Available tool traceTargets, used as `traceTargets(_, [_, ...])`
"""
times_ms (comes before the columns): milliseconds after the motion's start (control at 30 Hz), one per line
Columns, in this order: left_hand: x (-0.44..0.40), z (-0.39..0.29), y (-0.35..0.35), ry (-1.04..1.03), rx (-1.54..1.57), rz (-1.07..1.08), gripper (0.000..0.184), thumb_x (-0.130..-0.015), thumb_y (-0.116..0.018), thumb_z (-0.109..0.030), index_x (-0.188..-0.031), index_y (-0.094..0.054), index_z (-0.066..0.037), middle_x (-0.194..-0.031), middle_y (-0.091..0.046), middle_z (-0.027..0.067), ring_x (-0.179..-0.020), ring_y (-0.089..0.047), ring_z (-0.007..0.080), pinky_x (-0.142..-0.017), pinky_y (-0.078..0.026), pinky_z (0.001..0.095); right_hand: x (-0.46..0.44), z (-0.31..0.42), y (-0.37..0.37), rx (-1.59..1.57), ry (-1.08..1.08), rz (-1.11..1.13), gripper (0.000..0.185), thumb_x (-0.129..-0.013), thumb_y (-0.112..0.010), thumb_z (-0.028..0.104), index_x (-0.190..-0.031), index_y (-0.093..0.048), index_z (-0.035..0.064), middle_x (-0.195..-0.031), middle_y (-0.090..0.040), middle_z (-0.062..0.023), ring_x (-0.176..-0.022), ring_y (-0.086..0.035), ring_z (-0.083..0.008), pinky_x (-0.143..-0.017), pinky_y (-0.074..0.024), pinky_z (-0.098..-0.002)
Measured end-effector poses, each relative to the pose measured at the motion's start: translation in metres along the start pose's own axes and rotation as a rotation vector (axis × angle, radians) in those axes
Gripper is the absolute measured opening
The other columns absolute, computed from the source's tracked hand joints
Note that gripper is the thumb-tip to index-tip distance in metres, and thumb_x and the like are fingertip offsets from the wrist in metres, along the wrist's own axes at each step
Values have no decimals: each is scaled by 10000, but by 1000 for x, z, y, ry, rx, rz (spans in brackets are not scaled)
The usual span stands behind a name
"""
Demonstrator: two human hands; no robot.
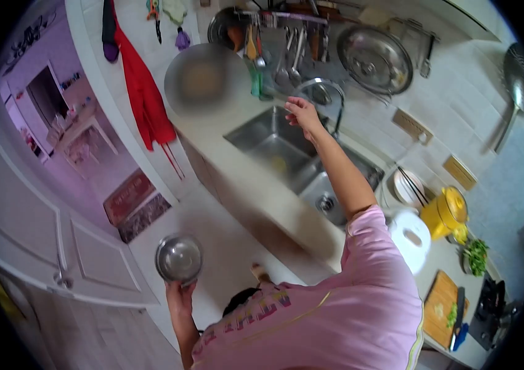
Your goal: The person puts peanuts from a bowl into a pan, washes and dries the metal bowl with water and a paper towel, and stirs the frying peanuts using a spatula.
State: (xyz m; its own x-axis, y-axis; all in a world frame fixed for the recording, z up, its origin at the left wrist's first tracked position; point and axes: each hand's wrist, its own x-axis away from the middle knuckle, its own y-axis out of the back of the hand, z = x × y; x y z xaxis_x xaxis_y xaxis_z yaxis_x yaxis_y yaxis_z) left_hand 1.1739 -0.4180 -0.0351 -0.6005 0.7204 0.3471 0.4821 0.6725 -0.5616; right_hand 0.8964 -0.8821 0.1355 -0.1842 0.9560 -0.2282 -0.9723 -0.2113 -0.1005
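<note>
A round metal bowl (178,258) is held out over the floor by my left hand (180,295), whose fingers grip its near rim. My right hand (302,115) reaches out above the far edge of the double steel sink (268,139), beside the curved faucet (341,102). Its fingers are partly bent and apart, with nothing seen between them. A green bottle (255,83) stands on the counter just beyond that hand.
Utensils (286,61) and a metal lid (375,60) hang on the wall. Right of the sink are a white bowl (408,187), yellow container (443,214), leafy greens (476,257) and a cutting board (439,308) with a knife (459,311). A door (58,246) stands left.
</note>
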Motion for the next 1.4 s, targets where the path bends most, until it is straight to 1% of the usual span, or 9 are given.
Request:
traceTargets(367, [-153, -55, -88, -2, 24, -109, 474, -761, -503, -27, -1218, -386, -70, -1074, -523, 126, -858, -591, 246, -734, -547, 355, -308, -34, -15, -108, -150, -542, 255, -821, -611, 189, -953, -496, 3, -621, -467, -34, -440, -444, -148, -366, -370, -286])
traceTargets(467, [-176, -63, -110, 41, 0, -84, 472, -766, -506, -37, -1222, -393, -77, -1086, -520, 121, -884, -581, 252, -750, -539, 354, -327, -45, -1, -41, -155, -359, 346, -820, -617, 261, -1060, -499, 43, -674, -526, -55, -450, -469, -150, -397, -407, -285])
traceTargets(500, [-187, -66, -115, 60, -30, -49, 485, -766, -515, -44, -1233, -387, -81, -1091, -517, 120, -890, -578, 256, -750, -535, 357, -328, -43, -4, -10, -45, -354, 220, -841, -586, 274, -787, -534, 68, -586, -483, -33, -410, -422, -143, -368, -352, -277])
traceTargets(800, [-307, -77, -160, 165, -314, 270, 551, -784, -485, -31, -1301, -312, -109, -1135, -498, 95, -851, -579, 190, -670, -540, 345, -337, 28, 36, -185, -20, -105, 251, -885, -537, 282, -788, -610, 62, -740, -607, -23, -634, -505, -98, -557, -395, -233])
traceTargets(1067, [-370, -88, -209, 230, -373, 673, 553, -790, -443, 16, -1299, -277, -120, -1106, -515, 88, -849, -610, 183, -658, -568, 338, -221, 25, -114, 1533, 142, -256, 157, -825, -529, 196, -883, -612, 76, -758, -601, -102, -676, -546, -225, -593, -436, -392])
traceTargets(1133, [-374, -85, -215, 247, -377, 704, 545, -793, -439, 26, -1292, -285, -133, -1121, -502, 77, -888, -590, 177, -675, -565, 338, -152, -32, -79, 1488, 476, -146, 573, -818, -570, 301, -1321, -375, 107, -1329, -395, -162, -1224, -349, -347, -1015, -262, -460])
traceTargets(1167, [-376, -80, -218, 259, -385, 705, 545, -794, -438, 27, -1291, -286, -136, -1127, -496, 75, -894, -585, 175, -679, -564, 337, -140, -4, -75, 962, 298, -250, 277, -863, -530, 280, -1045, -491, 75, -1005, -494, -94, -896, -421, -226, -792, -351, -358])
traceTargets(1233, [-387, -65, -216, 315, -384, 730, 538, -791, -434, 36, -1282, -306, -143, -1146, -479, 68, -916, -570, 170, -688, -562, 339, -90, 19, -80, 477, 120, -416, 269, -904, -497, 244, -776, -604, 32, -680, -595, -35, -555, -496, -100, -571, -443, -251])
traceTargets(1400, [-380, -38, -228, 571, -391, 905, 530, -777, -484, 9, -1266, -347, -141, -1188, -456, 72, -1002, -515, 212, -757, -511, 410, 132, -15, -136, 374, 26, -884, 296, -905, -481, 269, -777, -572, 18, -724, -610, -73, -620, -543, -117, -573, -433, -232])
